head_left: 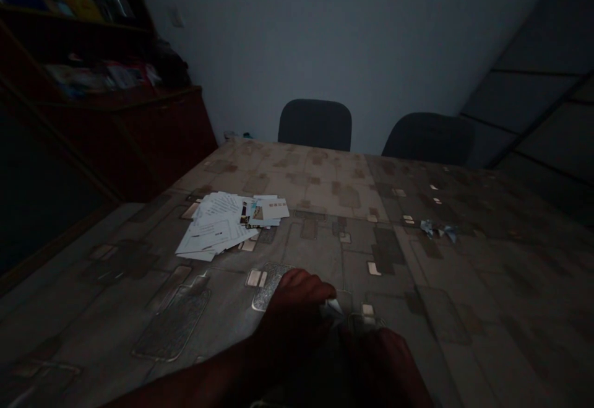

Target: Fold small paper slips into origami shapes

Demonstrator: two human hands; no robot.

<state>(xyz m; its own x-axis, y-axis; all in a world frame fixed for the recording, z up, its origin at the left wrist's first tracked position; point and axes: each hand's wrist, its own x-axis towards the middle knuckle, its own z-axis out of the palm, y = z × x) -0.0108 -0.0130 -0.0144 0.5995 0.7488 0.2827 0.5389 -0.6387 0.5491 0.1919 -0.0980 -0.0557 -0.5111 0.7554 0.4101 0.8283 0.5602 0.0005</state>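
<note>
Near the front edge of the table, my left hand [299, 303] is closed, with curled fingers. A small white piece of paper [333, 306] pokes out from its fingertips, looking folded or crumpled. Just to the right and lower, my right hand [387, 355] is curled close to the paper. Deep shadow covers its fingers, so what they hold cannot be made out. A pile of printed papers and cards [223, 225] lies on the table, ahead and to the left of my hands.
A patterned cloth covers the table [320, 179]. Toward the right lie crumpled paper bits [439, 230]. Behind the far edge stand two dark chairs, a left one [315, 124] and a right one [427, 137]. A wooden cabinet [162, 142] with loaded shelves is at the left.
</note>
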